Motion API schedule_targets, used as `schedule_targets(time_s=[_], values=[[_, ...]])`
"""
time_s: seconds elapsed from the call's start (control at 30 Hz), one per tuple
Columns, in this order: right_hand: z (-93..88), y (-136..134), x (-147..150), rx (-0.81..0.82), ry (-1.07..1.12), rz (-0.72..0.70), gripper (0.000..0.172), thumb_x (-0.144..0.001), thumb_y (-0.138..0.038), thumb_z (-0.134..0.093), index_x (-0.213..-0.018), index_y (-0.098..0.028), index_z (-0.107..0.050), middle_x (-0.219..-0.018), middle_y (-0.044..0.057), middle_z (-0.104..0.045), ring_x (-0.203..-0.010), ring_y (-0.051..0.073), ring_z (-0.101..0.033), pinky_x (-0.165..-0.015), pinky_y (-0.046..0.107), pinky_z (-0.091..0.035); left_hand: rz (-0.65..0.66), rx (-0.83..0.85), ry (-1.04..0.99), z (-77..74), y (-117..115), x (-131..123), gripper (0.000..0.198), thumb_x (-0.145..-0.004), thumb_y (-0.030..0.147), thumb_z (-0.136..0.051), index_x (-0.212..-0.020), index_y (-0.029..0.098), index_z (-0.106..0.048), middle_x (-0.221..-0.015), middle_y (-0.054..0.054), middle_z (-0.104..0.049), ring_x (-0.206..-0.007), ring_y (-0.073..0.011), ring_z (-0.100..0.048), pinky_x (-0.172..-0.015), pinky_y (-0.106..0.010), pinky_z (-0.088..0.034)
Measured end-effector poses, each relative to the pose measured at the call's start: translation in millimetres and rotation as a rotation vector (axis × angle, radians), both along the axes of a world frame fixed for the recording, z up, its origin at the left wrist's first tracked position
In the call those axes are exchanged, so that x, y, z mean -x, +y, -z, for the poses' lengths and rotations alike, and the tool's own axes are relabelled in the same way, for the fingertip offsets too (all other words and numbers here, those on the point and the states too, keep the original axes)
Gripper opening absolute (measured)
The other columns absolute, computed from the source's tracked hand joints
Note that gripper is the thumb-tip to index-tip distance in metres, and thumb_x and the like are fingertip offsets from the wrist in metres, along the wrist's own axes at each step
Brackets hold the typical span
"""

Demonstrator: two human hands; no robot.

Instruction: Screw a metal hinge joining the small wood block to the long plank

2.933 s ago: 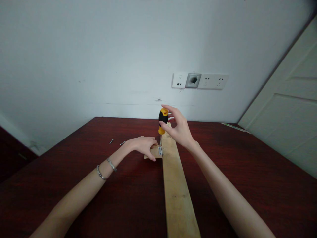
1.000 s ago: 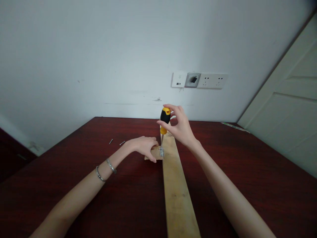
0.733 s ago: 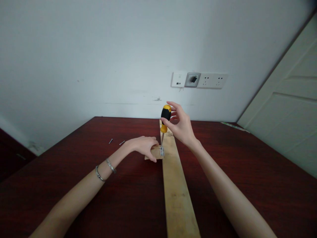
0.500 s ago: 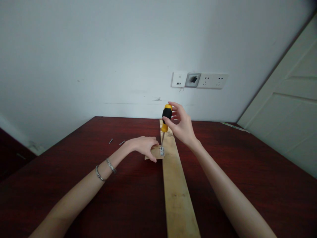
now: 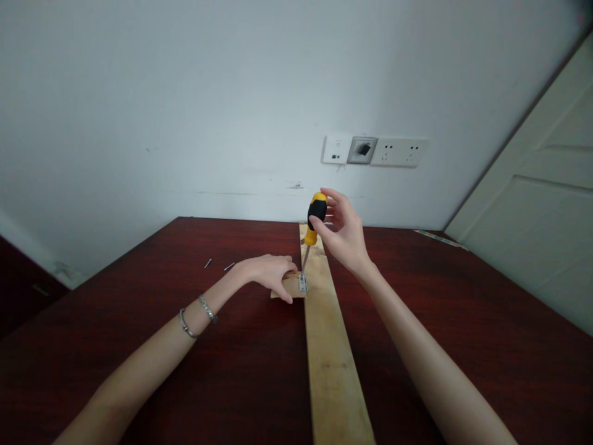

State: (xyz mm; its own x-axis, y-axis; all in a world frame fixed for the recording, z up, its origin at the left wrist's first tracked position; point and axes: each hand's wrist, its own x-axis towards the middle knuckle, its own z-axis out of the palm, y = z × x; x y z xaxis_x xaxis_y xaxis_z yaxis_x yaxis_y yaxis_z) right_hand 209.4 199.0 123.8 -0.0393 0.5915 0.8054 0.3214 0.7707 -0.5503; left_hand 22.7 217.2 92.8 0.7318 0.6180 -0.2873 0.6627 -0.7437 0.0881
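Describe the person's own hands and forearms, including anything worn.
The left hand and right hand are ungloved, the left forearm and right forearm sleeveless. The left has a textured silver-coloured bracelet nearer the hand and a plainer silver-coloured bangle farther up. The right shows none.

From my end of the feed I'm mostly staring at a plain pale wall (image 5: 185,93), kinda bluish, brightest around the middle and dimmer toward the edges. It's got dark scuffs (image 5: 295,186) low down, and a row of socket plates (image 5: 399,152) right of centre. Dark reddish-brown wood-grain table (image 5: 463,303) runs up to it. Pale panelled door, I think (image 5: 546,185), on the right; something dark red (image 5: 25,287) at far left, can't tell what.
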Motion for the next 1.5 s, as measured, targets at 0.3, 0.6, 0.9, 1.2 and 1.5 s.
schedule_targets(time_s=[0.3, 0.6, 0.9, 1.2, 1.5], values=[[-6.7, -2, -4, -0.018, 0.056, 0.032, 0.05, -0.079, -0.032, -0.061, -0.126, -0.031, -0.044, -0.111, 0.005, -0.059, -0.088, 0.019, -0.062, -0.074, 0.035, -0.055, 0.007, -0.007, 0.003, 3.1, 1, 2, 0.076, -0.06, 0.072, -0.063, -0.116, 0.02, -0.055, -0.107, -0.007, -0.056, -0.084, -0.0217, -0.058, -0.069, -0.029, -0.042], [-12.3, -4, -11, -0.003, 0.07, 0.098, 0.047, -0.08, -0.033, -0.058, -0.125, -0.031, -0.046, -0.107, 0.005, -0.056, -0.088, 0.019, -0.058, -0.063, 0.031, -0.054, -0.004, -0.006, -0.002, 0.7, 2, 5, 0.08, -0.062, 0.071, -0.062, -0.122, 0.019, -0.053, -0.111, -0.009, -0.054, -0.086, -0.022, -0.057, -0.068, -0.028, -0.042], [-11.0, -5, -13, 0.003, 0.101, 0.027, 0.049, -0.078, -0.039, -0.063, -0.124, -0.032, -0.047, -0.109, 0.005, -0.055, -0.088, 0.018, -0.059, -0.064, 0.029, -0.056, -0.007, -0.012, -0.043, 1.1, 4, 6, 0.08, -0.062, 0.071, -0.062, -0.122, 0.018, -0.053, -0.111, -0.009, -0.053, -0.087, -0.0213, -0.056, -0.069, -0.027, -0.042], [-6.4, -9, -4, -0.002, 0.026, -0.021, 0.048, -0.081, -0.037, -0.06, -0.127, -0.031, -0.045, -0.114, 0.006, -0.053, -0.092, 0.019, -0.058, -0.066, 0.031, -0.058, -0.021, 0.007, -0.047, -4.0, 1, 3, 0.075, -0.064, 0.068, -0.062, -0.12, 0.019, -0.054, -0.109, -0.007, -0.054, -0.082, -0.0192, -0.056, -0.064, -0.026, -0.041], [-4.5, -10, 0, 0.008, -0.004, -0.037, 0.048, -0.08, -0.035, -0.061, -0.126, -0.029, -0.046, -0.121, 0.007, -0.054, -0.096, 0.02, -0.059, -0.067, 0.032, -0.058, -0.024, 0.008, -0.074, -3.4, 1, 4, 0.071, -0.063, 0.067, -0.063, -0.116, 0.02, -0.056, -0.105, -0.006, -0.054, -0.078, -0.0182, -0.055, -0.061, -0.026, -0.039]])
